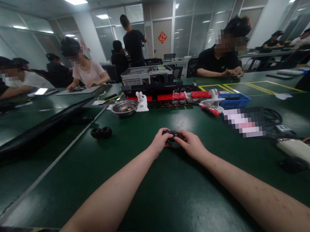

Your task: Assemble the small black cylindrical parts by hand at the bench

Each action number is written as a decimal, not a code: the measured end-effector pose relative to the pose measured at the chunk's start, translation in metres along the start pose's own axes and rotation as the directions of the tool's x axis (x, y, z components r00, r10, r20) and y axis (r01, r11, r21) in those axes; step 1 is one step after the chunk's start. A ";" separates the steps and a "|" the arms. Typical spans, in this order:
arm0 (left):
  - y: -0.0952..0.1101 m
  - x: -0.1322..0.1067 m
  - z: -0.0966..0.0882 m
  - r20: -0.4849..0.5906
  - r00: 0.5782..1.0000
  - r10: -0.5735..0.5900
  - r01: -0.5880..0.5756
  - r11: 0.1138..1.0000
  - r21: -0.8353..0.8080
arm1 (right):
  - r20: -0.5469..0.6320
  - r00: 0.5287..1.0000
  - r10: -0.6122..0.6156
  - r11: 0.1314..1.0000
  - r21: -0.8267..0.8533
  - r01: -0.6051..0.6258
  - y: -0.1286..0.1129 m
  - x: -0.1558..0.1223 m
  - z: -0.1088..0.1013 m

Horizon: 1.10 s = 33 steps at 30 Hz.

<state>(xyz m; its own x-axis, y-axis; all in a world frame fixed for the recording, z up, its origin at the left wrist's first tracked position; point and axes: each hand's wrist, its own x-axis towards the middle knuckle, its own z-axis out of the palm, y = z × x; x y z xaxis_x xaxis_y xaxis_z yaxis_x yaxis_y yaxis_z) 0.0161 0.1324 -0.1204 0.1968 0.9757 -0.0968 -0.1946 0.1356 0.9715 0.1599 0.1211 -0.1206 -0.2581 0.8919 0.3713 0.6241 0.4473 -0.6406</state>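
Observation:
Out over the middle of the green table (162,189), both hands hold a small black object (173,133), whose exact kind I cannot make out. My left hand (159,144) grips its left side, with the thumb lying across the top. On the right side, my right hand (192,143) closes its thumb and fingers on the same piece. The undersides of the fingers are partly hidden. Left of my hands, a pair of black round parts (101,132) lies on the table, touching each other.
Ahead stand a metal bowl (124,107) with small parts, a white stand (141,102), red-and-black boxes (170,99) and a blue tray (235,100). A red-handled tool (210,110), cables (275,116) and a cream-coloured device (299,150) lie right. A long black panel (42,124) slants at left. People sit across the table.

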 end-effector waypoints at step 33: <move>-0.003 0.003 -0.002 0.004 0.999 -0.042 0.042 0.999 0.005 | 0.045 0.961 -0.273 0.901 -0.339 0.272 -0.006 -0.003 -0.010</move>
<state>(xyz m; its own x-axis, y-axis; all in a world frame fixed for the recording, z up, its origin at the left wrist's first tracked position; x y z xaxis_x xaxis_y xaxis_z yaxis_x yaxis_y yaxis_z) 0.0158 0.1354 -0.1235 0.2088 0.9684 -0.1363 -0.1811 0.1752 0.9677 0.1639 0.1146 -0.1113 -0.4514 0.7379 0.5017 0.7422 0.6227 -0.2479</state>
